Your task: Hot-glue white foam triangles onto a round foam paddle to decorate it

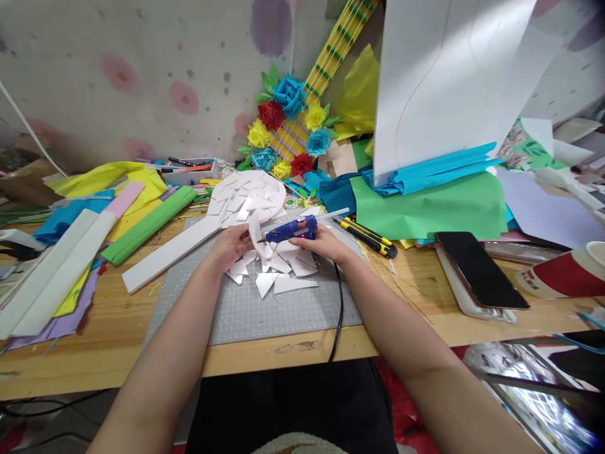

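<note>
My right hand (321,243) is wrapped around a blue glue gun (290,231), with a clear glue stick poking out of its back end and its nozzle pointing left. In my left hand (231,247) a curved white foam piece (256,232) stands upright, pinched by the fingers right beside the nozzle. Below both hands, several white foam scraps (283,261) lie piled on a grey cutting mat (265,318). Just behind is a white guitar-like shape (227,198), its round body covered with small pieces and its long neck (172,253) reaching toward the left front.
A black cord (339,309) hangs over the table edge. Right of the mat lie a yellow-black utility knife (366,236), a phone (479,268) and a paper cup (567,272). Crepe paper rolls (149,224) fill the left. A flower-trimmed paper guitar (293,129) and white board (444,82) stand behind.
</note>
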`<state>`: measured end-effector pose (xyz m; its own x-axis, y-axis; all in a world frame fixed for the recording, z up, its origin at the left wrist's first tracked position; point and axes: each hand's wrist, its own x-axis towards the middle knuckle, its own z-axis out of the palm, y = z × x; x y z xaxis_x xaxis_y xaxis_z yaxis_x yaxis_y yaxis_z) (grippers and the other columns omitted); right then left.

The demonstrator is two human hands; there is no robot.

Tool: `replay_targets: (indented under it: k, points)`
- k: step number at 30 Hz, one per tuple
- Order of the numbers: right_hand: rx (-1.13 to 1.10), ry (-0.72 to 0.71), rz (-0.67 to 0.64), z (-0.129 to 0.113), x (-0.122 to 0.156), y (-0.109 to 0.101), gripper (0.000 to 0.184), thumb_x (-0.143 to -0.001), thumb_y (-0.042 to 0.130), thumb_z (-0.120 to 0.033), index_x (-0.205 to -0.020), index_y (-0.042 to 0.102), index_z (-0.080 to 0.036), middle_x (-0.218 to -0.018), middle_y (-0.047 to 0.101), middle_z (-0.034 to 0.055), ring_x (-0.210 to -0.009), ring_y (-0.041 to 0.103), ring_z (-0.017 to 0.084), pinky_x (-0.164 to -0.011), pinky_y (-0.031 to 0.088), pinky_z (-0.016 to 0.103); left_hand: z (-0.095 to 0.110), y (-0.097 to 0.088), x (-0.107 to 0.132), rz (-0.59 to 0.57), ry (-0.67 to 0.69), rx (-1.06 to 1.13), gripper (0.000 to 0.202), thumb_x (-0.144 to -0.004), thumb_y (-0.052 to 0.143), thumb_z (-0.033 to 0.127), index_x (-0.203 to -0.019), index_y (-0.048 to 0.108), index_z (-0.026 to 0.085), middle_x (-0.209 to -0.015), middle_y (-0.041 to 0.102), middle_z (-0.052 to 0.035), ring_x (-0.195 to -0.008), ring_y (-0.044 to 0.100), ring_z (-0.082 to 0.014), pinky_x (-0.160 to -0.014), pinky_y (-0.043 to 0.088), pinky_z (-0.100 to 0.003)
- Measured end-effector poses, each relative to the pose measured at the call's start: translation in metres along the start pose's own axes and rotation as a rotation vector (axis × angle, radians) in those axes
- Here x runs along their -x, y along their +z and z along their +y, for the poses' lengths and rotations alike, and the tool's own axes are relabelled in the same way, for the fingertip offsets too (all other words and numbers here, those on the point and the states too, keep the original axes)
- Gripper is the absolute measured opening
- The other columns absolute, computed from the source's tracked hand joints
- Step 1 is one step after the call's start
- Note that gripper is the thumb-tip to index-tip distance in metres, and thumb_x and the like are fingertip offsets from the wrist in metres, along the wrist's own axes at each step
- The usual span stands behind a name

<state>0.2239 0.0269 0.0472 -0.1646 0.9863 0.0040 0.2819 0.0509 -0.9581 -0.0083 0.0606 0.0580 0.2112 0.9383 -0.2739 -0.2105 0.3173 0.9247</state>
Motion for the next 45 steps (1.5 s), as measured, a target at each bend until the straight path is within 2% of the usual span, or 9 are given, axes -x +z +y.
replay_targets:
  k: [4, 8, 21, 26, 30, 33, 37, 45]
  points:
    - [0.039, -0.022, 0.032, 0.002, -0.001, 0.001, 0.041, -0.065, 0.074, -0.053, -0.083, 0.070, -0.018, -0.069, 0.064, 0.0011, -0.065, 0.057, 0.015, -0.063, 0.047, 0.029, -0.001, -0.001, 0.003, -0.044, -0.063, -0.039, 0.020, -0.076, 0.064, 0.025, -0.087, 0.069, 0.009, -0.081, 0.072, -0.0095, -0.068, 0.067, -0.0151, -0.056, 0.054, -0.021]
    - [0.028, -0.042, 0.051, 0.003, -0.002, 0.002, 0.044, -0.067, 0.072, -0.055, -0.090, 0.071, -0.017, -0.076, 0.066, 0.0027, -0.069, 0.059, 0.017, -0.067, 0.049, 0.031, -0.003, -0.003, 0.003, -0.097, -0.088, -0.062, 0.020, -0.076, 0.065, 0.025, -0.088, 0.070, 0.009, -0.077, 0.071, -0.0078, -0.063, 0.065, -0.0130, -0.055, 0.054, -0.020]
    - [0.034, -0.023, 0.156, 0.009, -0.007, -0.002, 0.043, -0.068, 0.072, -0.055, -0.091, 0.071, -0.019, -0.087, 0.071, 0.0052, -0.084, 0.064, 0.022, -0.081, 0.049, 0.036, -0.003, -0.007, 0.005, -0.148, -0.106, -0.049, 0.012, -0.077, 0.063, 0.022, -0.075, 0.068, 0.011, -0.071, 0.068, -0.0049, -0.062, 0.063, -0.0109, -0.054, 0.052, -0.017]
    - [0.034, -0.030, 0.072, 0.001, -0.003, -0.002, 0.042, -0.066, 0.073, -0.053, -0.089, 0.071, -0.019, -0.083, 0.070, 0.0045, -0.079, 0.063, 0.020, -0.076, 0.049, 0.034, -0.001, -0.004, 0.005, -0.069, -0.101, 0.006, 0.013, -0.080, 0.061, 0.021, -0.078, 0.068, 0.010, -0.076, 0.071, -0.0074, -0.061, 0.064, -0.0108, -0.052, 0.052, -0.016]
    - [0.019, -0.051, -0.005, -0.004, 0.000, -0.001, 0.039, -0.067, 0.072, -0.051, -0.086, 0.070, -0.018, -0.079, 0.069, 0.0041, -0.076, 0.062, 0.019, -0.071, 0.049, 0.032, 0.000, -0.006, 0.003, -0.006, -0.098, 0.039, 0.016, -0.083, 0.056, 0.019, -0.082, 0.068, 0.008, -0.072, 0.069, -0.0071, -0.057, 0.063, -0.0100, -0.049, 0.051, -0.016]
    - [0.017, -0.042, -0.002, -0.005, 0.000, 0.000, 0.038, -0.066, 0.072, -0.051, -0.081, 0.069, -0.017, -0.077, 0.068, 0.0046, -0.074, 0.061, 0.018, -0.071, 0.048, 0.031, -0.001, -0.006, 0.004, -0.044, -0.104, 0.032, 0.016, -0.083, 0.057, 0.020, -0.081, 0.067, 0.008, -0.069, 0.068, -0.0058, -0.057, 0.063, -0.0096, -0.049, 0.051, -0.015]
    - [0.008, 0.002, 0.066, -0.002, -0.002, 0.000, 0.040, -0.066, 0.070, -0.055, -0.080, 0.067, -0.017, -0.073, 0.066, 0.0040, -0.068, 0.060, 0.017, -0.066, 0.047, 0.030, -0.001, -0.005, 0.006, -0.103, -0.110, 0.028, 0.013, -0.080, 0.062, 0.021, -0.073, 0.065, 0.011, -0.062, 0.063, -0.0017, -0.054, 0.060, -0.0083, -0.046, 0.049, -0.014]
    - [0.026, 0.019, 0.130, 0.000, -0.005, -0.003, 0.039, -0.068, 0.069, -0.056, -0.075, 0.065, -0.018, -0.069, 0.064, 0.0031, -0.066, 0.059, 0.016, -0.066, 0.047, 0.030, -0.003, -0.006, 0.006, -0.145, -0.121, 0.011, 0.009, -0.076, 0.064, 0.021, -0.076, 0.065, 0.012, -0.064, 0.063, -0.0001, -0.055, 0.059, -0.0079, -0.047, 0.048, -0.013]
